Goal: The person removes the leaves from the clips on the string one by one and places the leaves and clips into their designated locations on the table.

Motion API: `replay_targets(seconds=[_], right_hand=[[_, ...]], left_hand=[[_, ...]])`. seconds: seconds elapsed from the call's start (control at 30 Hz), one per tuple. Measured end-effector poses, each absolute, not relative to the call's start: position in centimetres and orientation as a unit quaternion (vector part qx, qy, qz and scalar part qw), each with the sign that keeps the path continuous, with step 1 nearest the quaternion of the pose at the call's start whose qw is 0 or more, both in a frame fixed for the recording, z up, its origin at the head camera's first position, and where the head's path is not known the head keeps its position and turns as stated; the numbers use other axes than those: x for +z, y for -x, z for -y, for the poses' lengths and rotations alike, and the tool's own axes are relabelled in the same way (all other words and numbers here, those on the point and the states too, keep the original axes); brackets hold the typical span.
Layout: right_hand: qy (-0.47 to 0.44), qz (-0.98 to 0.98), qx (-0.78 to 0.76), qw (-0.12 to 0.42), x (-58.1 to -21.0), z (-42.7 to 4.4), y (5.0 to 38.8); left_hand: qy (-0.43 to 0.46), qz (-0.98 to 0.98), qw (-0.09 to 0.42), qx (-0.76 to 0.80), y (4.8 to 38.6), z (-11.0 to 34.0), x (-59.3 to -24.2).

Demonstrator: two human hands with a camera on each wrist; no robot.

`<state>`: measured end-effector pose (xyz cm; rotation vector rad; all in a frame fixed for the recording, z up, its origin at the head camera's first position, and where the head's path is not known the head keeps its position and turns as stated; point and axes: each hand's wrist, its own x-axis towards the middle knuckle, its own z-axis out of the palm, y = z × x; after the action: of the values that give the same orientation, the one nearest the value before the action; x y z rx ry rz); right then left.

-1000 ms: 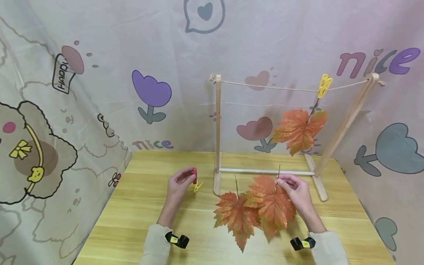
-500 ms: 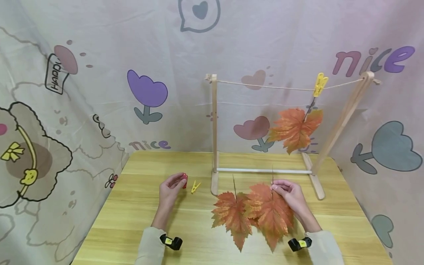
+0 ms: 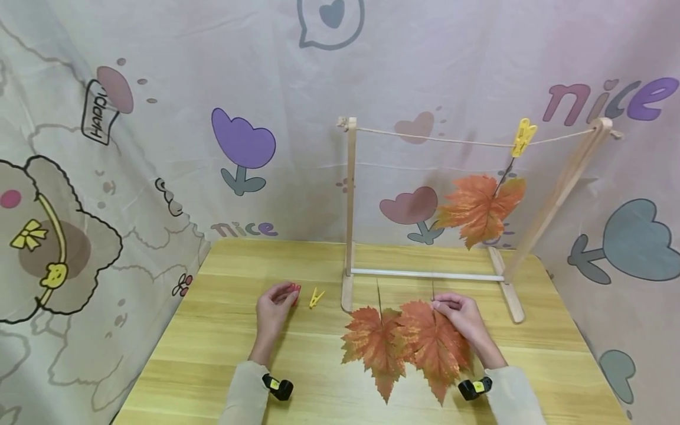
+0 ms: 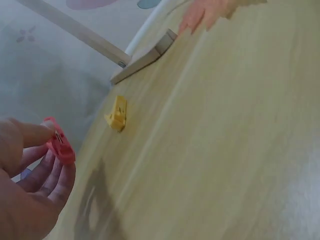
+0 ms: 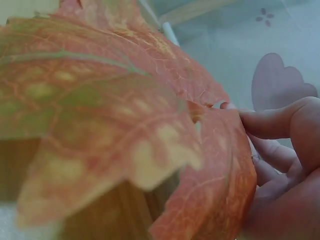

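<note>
My left hand (image 3: 273, 308) pinches a red clothespin (image 4: 61, 142) between thumb and fingertips, slightly above the table. A yellow clothespin (image 3: 316, 297) lies on the wood just right of that hand. My right hand (image 3: 461, 316) pinches the stem of an orange maple leaf (image 3: 434, 342) where stem and blade meet; in the right wrist view the leaf (image 5: 125, 100) fills much of the picture. Beside it another maple leaf (image 3: 376, 342) lies on the table, its edge meeting the held leaf. A third maple leaf (image 3: 483, 206) hangs by its stem from another yellow clothespin (image 3: 523, 139).
A wooden stand with a left post (image 3: 351, 200) and right post (image 3: 558, 195) carries a slack string (image 3: 435, 139). A white rod (image 3: 425, 274) joins its feet low down. A printed curtain (image 3: 313, 82) rises behind the wooden table (image 3: 308, 383).
My left hand has moved left and down with the red clothespin, away from the yellow one on the table. My right hand has lowered its leaf and shifted slightly left.
</note>
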<state>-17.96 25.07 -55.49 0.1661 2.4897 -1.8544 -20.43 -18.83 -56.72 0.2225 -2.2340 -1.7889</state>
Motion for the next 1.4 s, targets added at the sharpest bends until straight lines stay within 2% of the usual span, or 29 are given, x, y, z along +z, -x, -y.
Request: replay_targets(seconds=[0.67, 1.4], right_hand=[[-0.007, -0.895, -0.443, -0.060, -57.4, -23.9, 18.6], [-0.012, -0.910, -0.410, -0.062, -58.1, -23.9, 18.5]], left_hand=[[-0.108, 0.850, 0.144, -0.495, 20.0, 18.5, -58.1], [-0.101, 0.870, 0.208, -0.436, 20.4, 17.7, -59.2]])
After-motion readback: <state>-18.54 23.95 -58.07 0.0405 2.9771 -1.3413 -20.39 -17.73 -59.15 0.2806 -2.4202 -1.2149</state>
